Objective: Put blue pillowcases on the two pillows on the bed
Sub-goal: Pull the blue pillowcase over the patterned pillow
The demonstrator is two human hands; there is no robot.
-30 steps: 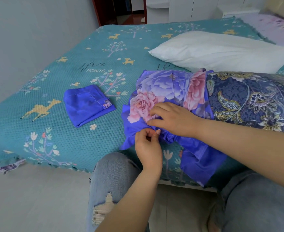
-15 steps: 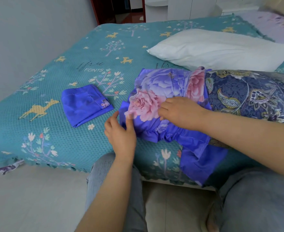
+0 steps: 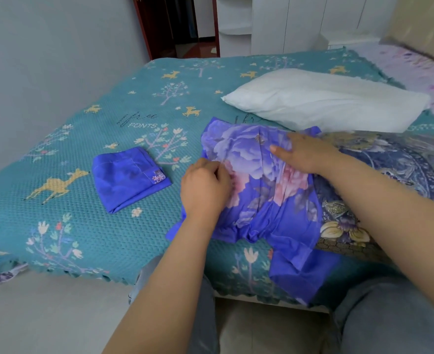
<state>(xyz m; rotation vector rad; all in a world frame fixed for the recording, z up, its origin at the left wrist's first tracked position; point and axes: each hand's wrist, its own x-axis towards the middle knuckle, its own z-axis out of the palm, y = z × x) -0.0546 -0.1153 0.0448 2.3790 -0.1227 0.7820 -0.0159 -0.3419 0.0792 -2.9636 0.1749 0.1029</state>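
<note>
We see a bed (image 3: 88, 233) covered in a teal bedspread (image 3: 124, 103) printed with yellow deer, small trees and flowers. At our 12 o'clock, a bunched blue floral pillowcase (image 3: 257, 175) partly covers a dark patterned pillow (image 3: 389, 175) that runs off toward 3 o'clock. Toward 1 o'clock, just beyond it, lies a bare white pillow (image 3: 326, 100). At 10 o'clock a folded blue pillowcase (image 3: 126, 180) lies apart from the rest.

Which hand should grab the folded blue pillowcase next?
Probably the left hand. It is nearer the folded blue pillowcase, which lies on its side of the bed. The right hand lies flat on the flowery pillowcase, farther away.
</note>
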